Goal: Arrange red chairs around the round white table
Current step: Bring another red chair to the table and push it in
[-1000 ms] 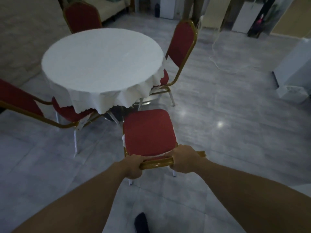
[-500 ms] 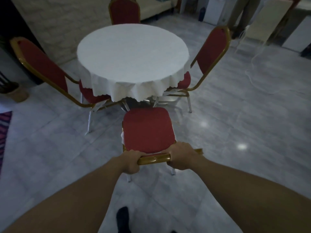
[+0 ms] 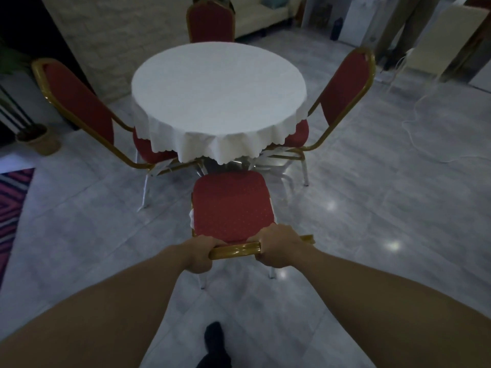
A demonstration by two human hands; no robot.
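A round table under a white cloth (image 3: 218,94) stands in the middle of the room. Three red chairs with gold frames sit around it: one on the left (image 3: 79,102), one on the right (image 3: 342,88), one at the far side (image 3: 211,22). A fourth red chair (image 3: 231,203) faces the table's near edge, its seat just short of the cloth's hem. My left hand (image 3: 200,253) and my right hand (image 3: 279,248) both grip the gold top rail of this chair's back.
The floor is grey tile. A patterned rug (image 3: 10,208) lies at the left edge and a plant pot (image 3: 39,139) stands beside it. A white cable (image 3: 414,123) trails on the floor at the right. A person's legs (image 3: 398,25) stand far right.
The view has swung round so the table is straight ahead. The chair in my hands now lines up with the table's near edge. Both hands keep their grip.
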